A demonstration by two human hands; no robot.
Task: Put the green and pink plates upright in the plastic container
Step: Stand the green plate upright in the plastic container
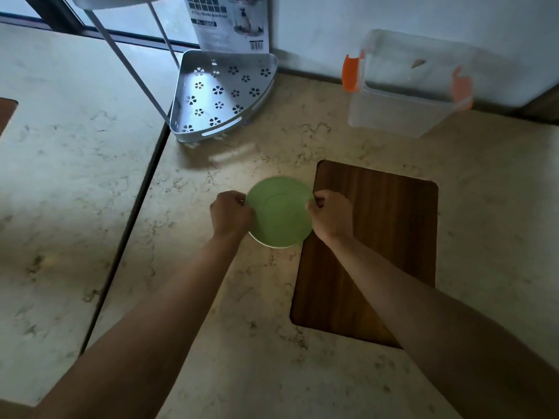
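A green plate (279, 211) is held over the marble counter, just left of the wooden board. My left hand (229, 213) grips its left rim and my right hand (330, 213) grips its right rim. A pale rim shows under the plate's near edge; I cannot tell whether it belongs to a second plate. No pink plate shows clearly. The clear plastic container (402, 113) with orange clips stands at the back right against the wall, apart from both hands; its inside looks bare.
A dark wooden cutting board (375, 252) lies right of the plate. A grey metal corner rack (223, 95) with flower cut-outs stands at the back centre, its legs slanting left. A seam (136, 237) splits the counter on the left.
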